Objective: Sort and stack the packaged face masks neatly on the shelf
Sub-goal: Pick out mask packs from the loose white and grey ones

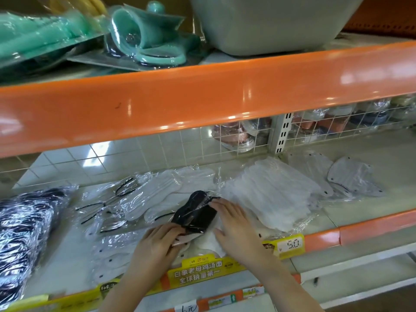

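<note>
A black face mask in clear wrap [196, 212] lies on top of white packaged masks at the front middle of the lower shelf [371, 212]. My left hand [157, 242] grips its near end with curled fingers. My right hand [234, 224] lies flat beside it, fingertips touching the pack's right edge. A fanned stack of white packaged masks [270, 194] sits just right of my hands. More white masks with black ear loops [144, 197] are scattered to the left. A heap of black packaged masks [27, 233] fills the far left.
Two grey-white masks [351, 179] lie at the right rear of the shelf. A wire grid [247, 140] backs the shelf. The orange upper shelf edge [202, 97] hangs overhead, carrying green packaged items [139, 37] and a grey tub [270, 21]. Yellow price tags [290, 244] line the front rail.
</note>
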Demonstrator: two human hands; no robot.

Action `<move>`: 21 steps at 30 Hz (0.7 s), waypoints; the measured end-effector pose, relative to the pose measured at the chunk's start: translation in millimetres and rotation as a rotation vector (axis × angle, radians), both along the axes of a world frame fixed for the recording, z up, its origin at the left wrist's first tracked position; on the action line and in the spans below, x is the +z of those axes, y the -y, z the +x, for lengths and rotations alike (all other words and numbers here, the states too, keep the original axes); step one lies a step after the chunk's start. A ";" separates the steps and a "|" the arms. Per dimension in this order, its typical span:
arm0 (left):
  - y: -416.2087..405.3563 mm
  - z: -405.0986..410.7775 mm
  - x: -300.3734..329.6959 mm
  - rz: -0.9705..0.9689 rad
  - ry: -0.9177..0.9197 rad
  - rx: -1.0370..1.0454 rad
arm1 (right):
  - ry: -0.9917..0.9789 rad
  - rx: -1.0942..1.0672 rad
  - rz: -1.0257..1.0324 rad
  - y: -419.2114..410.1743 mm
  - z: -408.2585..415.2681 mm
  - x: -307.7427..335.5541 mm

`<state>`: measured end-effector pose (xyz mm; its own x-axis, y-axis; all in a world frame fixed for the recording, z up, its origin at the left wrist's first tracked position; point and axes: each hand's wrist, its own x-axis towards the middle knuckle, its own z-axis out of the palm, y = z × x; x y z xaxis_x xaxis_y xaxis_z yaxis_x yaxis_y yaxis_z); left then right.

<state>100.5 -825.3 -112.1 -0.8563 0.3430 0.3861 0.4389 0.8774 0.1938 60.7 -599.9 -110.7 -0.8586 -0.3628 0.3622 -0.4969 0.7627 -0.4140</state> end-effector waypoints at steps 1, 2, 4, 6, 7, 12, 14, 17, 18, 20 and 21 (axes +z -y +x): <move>3.9 1.1 -0.9 -0.024 0.021 0.034 | 0.103 0.048 0.042 4.1 1.1 -0.9; 6.1 2.5 0.6 -0.045 0.041 0.073 | 0.156 0.076 0.075 7.5 0.2 -3.1; 10.3 4.5 2.3 -0.064 0.066 0.132 | 0.163 0.084 0.107 13.8 -3.1 -9.4; 12.6 4.5 1.6 -0.037 0.056 0.164 | 0.131 0.074 0.098 17.9 -3.8 -12.1; 12.2 4.4 1.3 -0.031 0.033 0.185 | 0.084 0.057 0.085 19.7 -4.5 -13.4; 6.6 4.6 -1.9 -0.080 -0.096 0.318 | -0.088 0.034 0.054 23.5 -0.2 -15.2; -1.3 7.4 -0.6 -0.093 -0.137 0.307 | -0.098 0.024 0.060 23.7 0.4 -13.8; -13.9 11.2 7.2 -0.102 -0.114 0.312 | -0.118 0.003 0.061 24.5 2.4 -12.2; -16.5 10.7 9.2 -0.113 -0.094 0.314 | -0.122 0.001 0.060 24.8 3.5 -11.2; -19.1 7.4 9.6 -0.156 -0.024 0.318 | -0.137 0.006 0.070 25.0 4.2 -10.6; -18.9 4.7 6.8 -0.186 0.003 0.309 | -0.148 0.012 0.075 25.0 4.1 -10.9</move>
<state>105.1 -806.4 -105.4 -0.9315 0.1318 0.3389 0.1470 0.9889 0.0196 64.8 -624.9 -121.6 -0.7934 -0.4034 0.4559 -0.5575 0.7822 -0.2781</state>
